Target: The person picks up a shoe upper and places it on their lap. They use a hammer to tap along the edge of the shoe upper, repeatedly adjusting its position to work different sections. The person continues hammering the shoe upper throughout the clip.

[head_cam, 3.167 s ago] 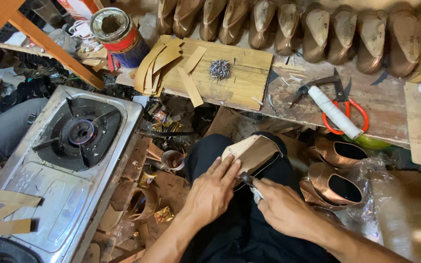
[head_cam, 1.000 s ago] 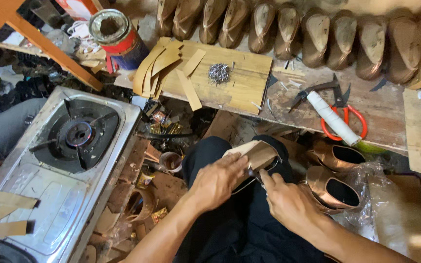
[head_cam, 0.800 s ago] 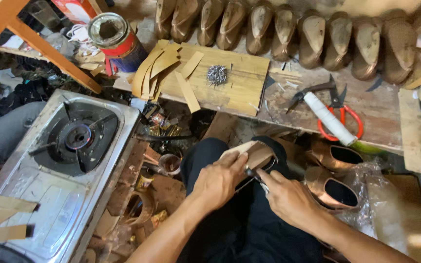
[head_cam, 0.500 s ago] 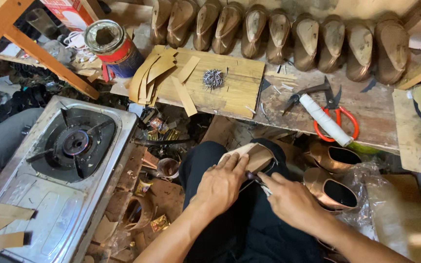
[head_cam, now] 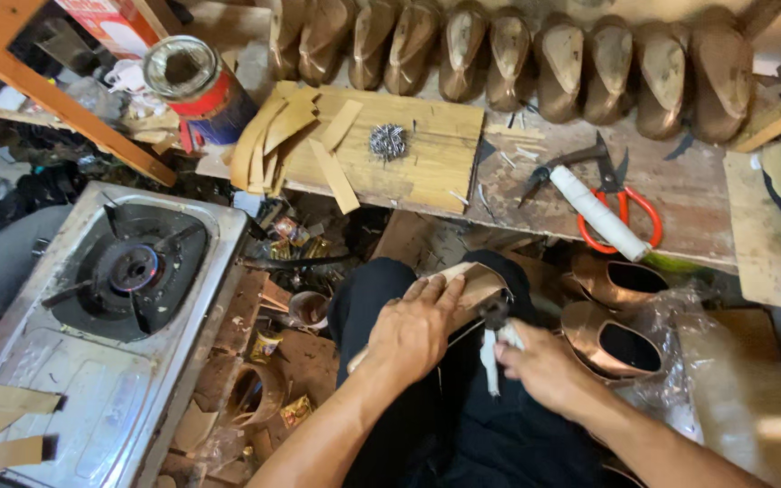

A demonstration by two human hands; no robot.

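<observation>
Wooden and pale, the shoe form (head_cam: 467, 287) lay sole-up on the person's lap, with a tan piece of leather pulled over its edge. The left hand (head_cam: 413, 327) pressed flat on top of it, fingers spread and holding it down. The right hand (head_cam: 540, 363) was clenched around the white handles of a pair of pliers (head_cam: 492, 348), and the dark tip of the pliers touched the edge of the form, just beside the left hand's fingers.

How far the work had come was hard to tell. The leather seemed to be on the form already, but the edge under the pliers looked like it was in the middle of being pulled or fixed down. I could not see any nails in it from this view.

On the counter above, a small pile of nails (head_cam: 389, 142) sat on a wooden board (head_cam: 427, 158), so plenty were left to use. Tan strips (head_cam: 296, 136) lay beside them. A long row of wooden shoe forms (head_cam: 580, 63) stood at the back, bare of leather as far as I could see. Two shiny copper-coloured shoes (head_cam: 609, 312) sat near the right hand, and they looked finished. A gas stove (head_cam: 92, 325) was on the left.
</observation>
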